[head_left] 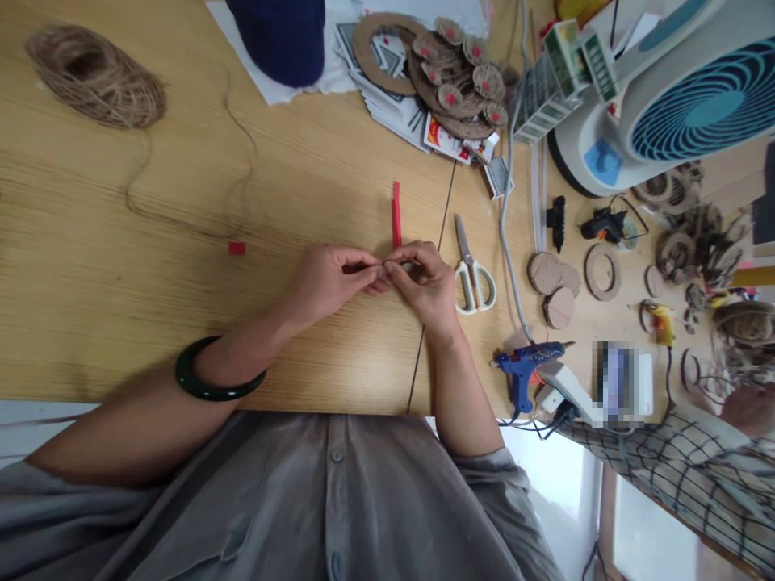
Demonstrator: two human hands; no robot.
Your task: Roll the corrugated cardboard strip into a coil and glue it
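Over the wooden table (121, 242), my left hand (333, 278) and my right hand (424, 282) meet fingertip to fingertip. Both pinch the near end of a thin red paper strip (396, 211), which runs away from me across the wood. My left wrist wears a dark green bangle (211, 379). A small red paper scrap (236, 248) lies to the left of my hands. White-handled scissors (473, 270) rest just right of my right hand.
A ball of jute twine (97, 77) sits far left. A cardboard wreath with paper flowers (454, 77), a fan (684, 97), a blue glue gun (526, 367), cardboard discs (554, 286) and a black glue gun (602, 222) crowd the right side.
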